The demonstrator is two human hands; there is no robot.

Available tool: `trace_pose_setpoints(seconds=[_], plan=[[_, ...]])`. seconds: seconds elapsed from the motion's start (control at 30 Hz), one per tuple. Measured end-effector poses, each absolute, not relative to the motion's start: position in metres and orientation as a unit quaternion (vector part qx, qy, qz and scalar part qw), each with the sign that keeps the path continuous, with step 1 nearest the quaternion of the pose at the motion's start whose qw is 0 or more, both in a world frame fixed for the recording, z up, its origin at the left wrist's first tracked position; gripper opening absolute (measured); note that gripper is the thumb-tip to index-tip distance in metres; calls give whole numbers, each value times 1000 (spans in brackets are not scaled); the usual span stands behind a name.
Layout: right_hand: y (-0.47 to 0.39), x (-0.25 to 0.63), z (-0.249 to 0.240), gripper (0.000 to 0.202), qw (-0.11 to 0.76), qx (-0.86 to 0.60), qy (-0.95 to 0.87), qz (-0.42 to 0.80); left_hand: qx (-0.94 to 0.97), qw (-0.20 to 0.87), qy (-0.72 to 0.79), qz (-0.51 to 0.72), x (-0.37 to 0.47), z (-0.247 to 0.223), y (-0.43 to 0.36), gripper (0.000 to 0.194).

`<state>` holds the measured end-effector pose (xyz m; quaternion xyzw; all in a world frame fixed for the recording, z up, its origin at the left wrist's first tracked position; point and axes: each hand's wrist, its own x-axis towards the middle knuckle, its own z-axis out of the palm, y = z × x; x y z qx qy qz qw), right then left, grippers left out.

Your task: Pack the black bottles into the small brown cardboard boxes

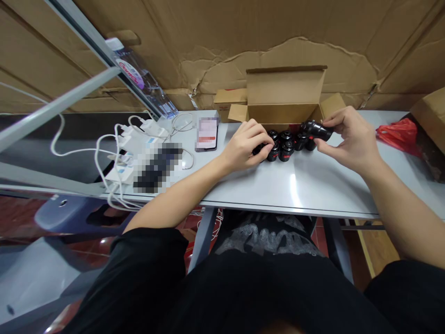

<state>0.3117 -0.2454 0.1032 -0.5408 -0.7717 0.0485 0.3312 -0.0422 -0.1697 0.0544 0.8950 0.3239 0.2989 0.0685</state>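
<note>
Several small black cylindrical pieces with red marks (pixel 286 149) stand close together on the white table (pixel 257 190), in front of an open cardboard box (pixel 285 113). My left hand (pixel 247 144) is at the left end of the group, fingers curled round a black piece that is mostly hidden. Between the fingers and thumb of my right hand (pixel 347 137) is a larger black piece (pixel 318 130), tilted over the right end of the group.
A phone (pixel 207 133) lies left of the box. Further left are white plugs and cables (pixel 130 141), a blurred dark object (pixel 156 167) and a water bottle (pixel 146 81). A red plastic bag (pixel 399 134) lies at the right, beside another carton (pixel 433 120).
</note>
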Motion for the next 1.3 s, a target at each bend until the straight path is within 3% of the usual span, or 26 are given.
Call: trace_pose_setpoints(seconds=[0.17, 0.37, 0.53, 0.73, 0.97, 1.3], plan=[[-241, 314, 90, 50, 403, -507, -758, 76, 886, 63, 339, 309, -45, 56, -166, 50], [-243, 309, 89, 71, 425, -514, -733, 132, 889, 52, 327, 317, -46, 52, -165, 45], [-238, 312, 89, 85, 461, -467, -751, 67, 891, 42, 323, 316, -48, 49, -163, 43], [-240, 314, 93, 74, 337, -511, -791, 17, 890, 10, 304, 338, -51, 40, -156, 40], [-221, 321, 69, 58, 338, -433, -835, 36, 879, -29, 270, 391, -55, 30, -142, 31], [-216, 322, 59, 44, 240, -419, -875, -3, 877, -39, 282, 387, -63, 35, -135, 36]])
